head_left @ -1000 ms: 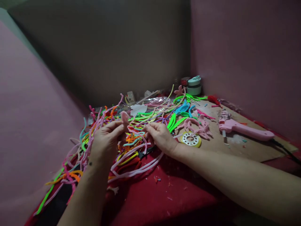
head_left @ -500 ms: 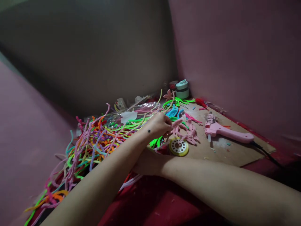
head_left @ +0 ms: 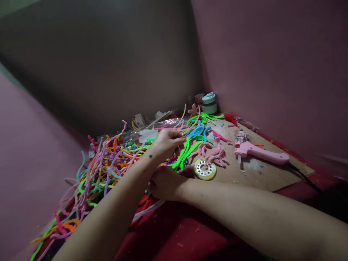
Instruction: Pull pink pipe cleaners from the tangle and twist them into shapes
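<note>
Centrally, the left hand (head_left: 165, 143) curls its fingers loosely over the pipe-cleaner pile (head_left: 108, 163), beside green pipe cleaners (head_left: 186, 154) running diagonally just right of its fingertips. Whether it pinches one is unclear. Below it, the right hand (head_left: 163, 183) is half hidden; its fingers can't be read.

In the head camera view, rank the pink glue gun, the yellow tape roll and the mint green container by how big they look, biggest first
1. pink glue gun, the longest by far.
2 and 3. yellow tape roll and mint green container look about alike; the container sits farther back in the corner, so distance may shrink it. No firm ranking between them.
</note>
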Tool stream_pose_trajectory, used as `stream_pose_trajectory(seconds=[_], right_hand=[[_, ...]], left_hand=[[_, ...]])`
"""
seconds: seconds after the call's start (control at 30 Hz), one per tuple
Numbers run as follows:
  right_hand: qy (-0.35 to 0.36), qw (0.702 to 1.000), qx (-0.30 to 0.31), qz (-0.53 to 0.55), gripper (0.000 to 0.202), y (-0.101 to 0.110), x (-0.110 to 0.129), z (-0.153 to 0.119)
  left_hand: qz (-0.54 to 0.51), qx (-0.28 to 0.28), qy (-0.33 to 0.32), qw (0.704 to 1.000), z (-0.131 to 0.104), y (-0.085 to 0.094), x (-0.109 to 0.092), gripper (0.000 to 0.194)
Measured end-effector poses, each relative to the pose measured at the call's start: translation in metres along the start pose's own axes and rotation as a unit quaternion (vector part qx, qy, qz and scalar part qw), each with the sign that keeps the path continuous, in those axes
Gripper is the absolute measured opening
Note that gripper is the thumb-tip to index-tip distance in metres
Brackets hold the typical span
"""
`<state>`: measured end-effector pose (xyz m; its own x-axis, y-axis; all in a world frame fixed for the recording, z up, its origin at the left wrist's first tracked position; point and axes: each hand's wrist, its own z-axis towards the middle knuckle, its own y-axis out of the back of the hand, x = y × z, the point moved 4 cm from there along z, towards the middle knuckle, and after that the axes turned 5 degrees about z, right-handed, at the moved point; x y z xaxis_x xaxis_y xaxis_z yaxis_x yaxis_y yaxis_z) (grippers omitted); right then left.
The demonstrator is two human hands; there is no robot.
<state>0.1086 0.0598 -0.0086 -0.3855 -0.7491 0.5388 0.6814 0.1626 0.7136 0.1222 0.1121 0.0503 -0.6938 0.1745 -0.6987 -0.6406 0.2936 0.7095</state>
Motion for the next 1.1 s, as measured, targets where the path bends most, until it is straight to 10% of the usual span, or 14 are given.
stream_pose_trajectory(seconds=[0.4, 0.67, 0.9, 1.1], right_hand=[[-0.112, 0.937, -0.198, 0.265, 0.035, 0.014, -0.028, 0.000], [-0.152, 0.922, -0.187, 0.303, 0.029, 0.017, -0.027, -0.002], [-0.057, 0.967, -0.132, 0.211, 0.028, 0.012, -0.009, -0.005], [0.069, 0.987, -0.056, 0.136, 0.022, -0.007, 0.004, -0.010]], left_hand=[[-0.082, -0.189, 0.018, 0.978, -0.093, 0.095, 0.070, 0.020], [-0.029, -0.024, 0.086, 0.996, -0.123, 0.075, 0.103, 0.020], [0.066, -0.242, 0.134, 0.959, -0.132, 0.106, 0.131, 0.024], [0.208, -0.182, 0.131, 0.952, -0.125, 0.098, 0.141, 0.028]])
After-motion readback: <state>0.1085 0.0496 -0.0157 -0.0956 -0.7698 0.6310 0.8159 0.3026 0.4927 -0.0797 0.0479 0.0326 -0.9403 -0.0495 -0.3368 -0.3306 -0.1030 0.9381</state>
